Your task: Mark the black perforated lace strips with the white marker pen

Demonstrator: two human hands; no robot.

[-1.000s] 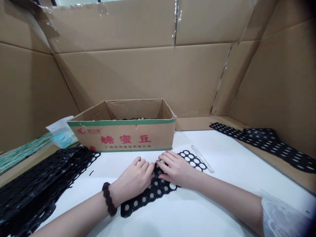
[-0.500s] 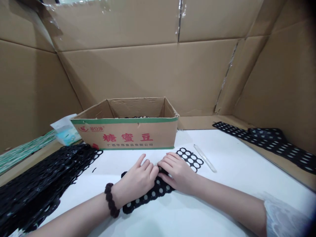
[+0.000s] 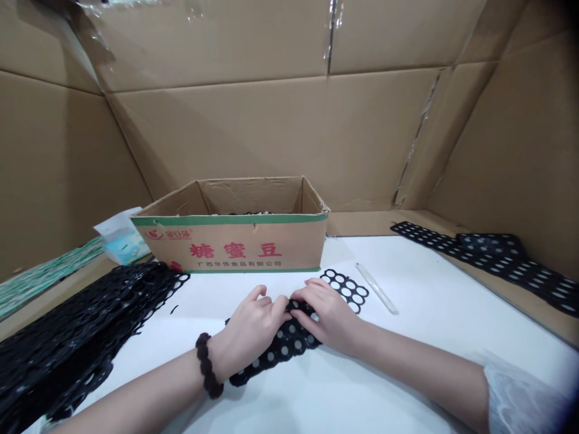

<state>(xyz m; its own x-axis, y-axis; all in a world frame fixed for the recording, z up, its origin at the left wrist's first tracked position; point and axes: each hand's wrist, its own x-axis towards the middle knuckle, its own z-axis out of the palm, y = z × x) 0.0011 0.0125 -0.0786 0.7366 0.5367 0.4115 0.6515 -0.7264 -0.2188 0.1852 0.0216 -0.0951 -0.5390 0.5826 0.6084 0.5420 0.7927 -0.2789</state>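
A black sheet [image 3: 294, 345] with rows of pale round spots lies on the white table beneath both hands. My left hand [image 3: 259, 322] is closed at its upper edge, thumb and forefinger pinching it; a dark beaded band circles the wrist. Close beside it, my right hand [image 3: 332, 316] grips the same edge between thumb and fingers, and the edge is raised a little between the hands. Just beyond my right hand shows a black lattice piece [image 3: 346, 288] with open round holes; whether it joins the sheet is hidden. Right of it lies a slim whitish pen-like tool [image 3: 377, 289].
An open cardboard box [image 3: 233, 247] with dark pieces inside stands behind the hands. A heap of black perforated strips [image 3: 76, 337] covers the left side, near a tissue pack [image 3: 122, 238] and green-white strips [image 3: 49, 265]. Spotted black strips [image 3: 484, 259] lie right. Cardboard walls [image 3: 271, 132] surround the table.
The sheet's upper edge between my hands has come up, and more pale spots show there. My left thumb and fingers have shifted slightly along it; my right hand stays nearly in place.
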